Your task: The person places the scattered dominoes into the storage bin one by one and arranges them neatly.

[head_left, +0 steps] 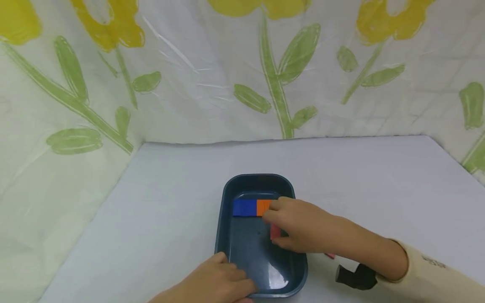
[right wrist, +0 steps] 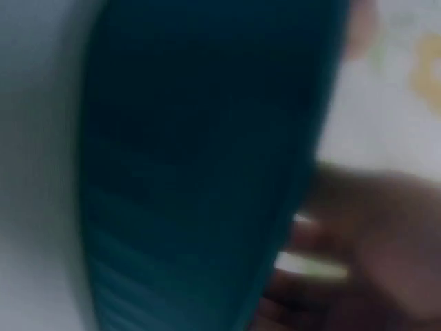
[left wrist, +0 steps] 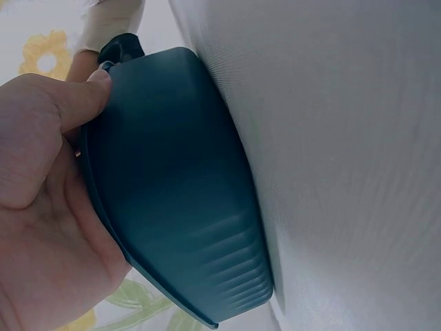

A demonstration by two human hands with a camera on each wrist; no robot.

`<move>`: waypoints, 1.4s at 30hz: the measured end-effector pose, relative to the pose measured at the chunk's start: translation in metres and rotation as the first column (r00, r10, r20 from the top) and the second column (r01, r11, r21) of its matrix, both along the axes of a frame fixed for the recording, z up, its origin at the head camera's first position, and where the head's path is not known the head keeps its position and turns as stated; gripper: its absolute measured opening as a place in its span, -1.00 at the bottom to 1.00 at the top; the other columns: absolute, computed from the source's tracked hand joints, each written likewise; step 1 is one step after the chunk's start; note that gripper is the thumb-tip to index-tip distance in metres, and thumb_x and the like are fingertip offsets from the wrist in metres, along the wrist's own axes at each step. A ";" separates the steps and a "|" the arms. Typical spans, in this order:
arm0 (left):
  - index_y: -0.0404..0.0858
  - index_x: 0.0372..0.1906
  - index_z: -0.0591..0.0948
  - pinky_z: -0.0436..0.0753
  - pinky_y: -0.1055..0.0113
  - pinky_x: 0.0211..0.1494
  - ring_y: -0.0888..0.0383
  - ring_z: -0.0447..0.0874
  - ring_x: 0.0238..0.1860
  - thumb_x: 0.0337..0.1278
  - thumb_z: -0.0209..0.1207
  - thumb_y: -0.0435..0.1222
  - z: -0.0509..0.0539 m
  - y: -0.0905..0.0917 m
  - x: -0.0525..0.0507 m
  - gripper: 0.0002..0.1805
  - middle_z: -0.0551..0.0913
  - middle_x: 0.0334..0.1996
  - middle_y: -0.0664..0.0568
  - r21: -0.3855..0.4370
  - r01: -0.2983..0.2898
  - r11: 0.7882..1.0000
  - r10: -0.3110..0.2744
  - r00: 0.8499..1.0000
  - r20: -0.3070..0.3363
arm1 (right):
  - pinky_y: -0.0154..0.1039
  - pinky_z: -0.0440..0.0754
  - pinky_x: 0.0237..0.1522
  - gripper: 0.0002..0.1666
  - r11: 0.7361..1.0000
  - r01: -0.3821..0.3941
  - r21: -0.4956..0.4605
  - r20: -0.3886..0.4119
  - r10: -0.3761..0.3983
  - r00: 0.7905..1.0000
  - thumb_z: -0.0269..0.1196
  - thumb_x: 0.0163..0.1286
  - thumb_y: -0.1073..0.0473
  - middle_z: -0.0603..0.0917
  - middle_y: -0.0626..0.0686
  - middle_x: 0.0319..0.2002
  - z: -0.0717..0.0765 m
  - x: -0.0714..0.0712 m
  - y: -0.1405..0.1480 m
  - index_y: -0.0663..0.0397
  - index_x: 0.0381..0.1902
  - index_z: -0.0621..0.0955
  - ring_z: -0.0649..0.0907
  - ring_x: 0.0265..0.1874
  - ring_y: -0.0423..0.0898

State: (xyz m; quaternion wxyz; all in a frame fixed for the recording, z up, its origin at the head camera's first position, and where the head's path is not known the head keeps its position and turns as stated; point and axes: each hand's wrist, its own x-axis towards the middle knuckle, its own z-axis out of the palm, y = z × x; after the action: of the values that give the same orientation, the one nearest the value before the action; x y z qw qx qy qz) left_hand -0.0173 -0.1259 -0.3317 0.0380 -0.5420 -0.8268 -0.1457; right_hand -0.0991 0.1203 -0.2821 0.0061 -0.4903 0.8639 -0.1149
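A dark blue-green tray [head_left: 246, 248] stands on the white table. Inside, near its far end, a blue flat block [head_left: 244, 208] lies side by side with an orange block [head_left: 263, 206]. My right hand [head_left: 307, 225] reaches over the tray's right rim and pinches a red block [head_left: 275, 232] just below the orange one, partly covering both. At the near left corner, my left hand [head_left: 216, 280] grips the rim. The left wrist view has the left thumb on the edge of the tray's outer wall [left wrist: 172, 172]. Blur in the right wrist view hides the right fingertips.
Right of the tray, a small red piece [head_left: 330, 255] shows on the tabletop [head_left: 174, 202] under the right forearm. A black wrist-worn device [head_left: 356, 277] sits below that wrist. A flower-painted curtain [head_left: 197, 92] borders the table's back and sides.
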 end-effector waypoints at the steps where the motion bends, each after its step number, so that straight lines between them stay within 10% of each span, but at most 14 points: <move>1: 0.00 -0.28 0.66 0.05 0.62 -0.40 0.50 0.25 -0.57 0.48 0.09 -0.11 0.000 0.000 0.000 -0.80 0.47 -0.59 0.35 -0.001 0.000 1.000 0.000 1.000 -0.009 | -0.38 0.52 -0.31 -0.70 1.000 -0.002 0.006 -0.001 0.002 1.000 0.51 0.14 0.12 0.56 -0.13 -0.31 -0.002 0.000 -0.003 0.00 -0.23 0.63 0.48 -0.35 -0.22; 14: -0.02 -0.25 0.67 0.04 0.61 -0.40 0.49 0.24 -0.57 0.45 0.13 -0.13 -0.001 0.000 0.001 -0.84 0.46 -0.60 0.33 0.015 -0.007 1.000 0.007 1.000 -0.004 | -0.47 0.35 -0.52 -0.92 0.989 -0.083 0.126 -0.029 0.087 0.996 0.39 0.24 0.18 0.40 -0.16 -0.56 -0.033 0.000 -0.040 0.03 -0.33 0.67 0.36 -0.58 -0.27; 30: -0.02 -0.21 0.68 0.05 0.60 -0.40 0.48 0.35 -0.55 0.45 0.12 -0.12 -0.002 0.000 -0.001 -0.83 0.53 -0.55 0.32 -0.003 0.010 1.000 -0.010 1.000 -0.029 | -0.45 0.56 -0.20 -0.63 0.989 -0.136 0.059 -0.108 0.142 0.984 0.44 0.27 -0.02 0.64 -0.12 -0.21 -0.039 0.018 -0.030 -0.03 -0.03 0.66 0.56 -0.32 -0.27; 42: -0.02 -0.26 0.65 0.04 0.60 -0.38 0.46 0.29 -0.55 0.45 0.12 -0.12 -0.002 -0.001 -0.001 -0.84 0.49 -0.57 0.32 0.029 0.012 1.000 -0.010 0.999 -0.053 | -0.40 0.59 -0.07 -0.64 0.969 -0.207 0.133 0.022 0.205 0.978 0.40 0.31 -0.05 0.66 -0.08 0.03 -0.037 0.023 -0.031 -0.07 0.01 0.70 0.63 -0.11 -0.27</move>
State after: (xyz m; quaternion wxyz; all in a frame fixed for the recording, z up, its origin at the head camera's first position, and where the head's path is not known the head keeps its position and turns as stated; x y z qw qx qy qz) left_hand -0.0184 -0.1268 -0.3341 0.0668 -0.5497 -0.8202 -0.1436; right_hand -0.0759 0.0892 -0.3186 0.0543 -0.5753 0.8141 -0.0571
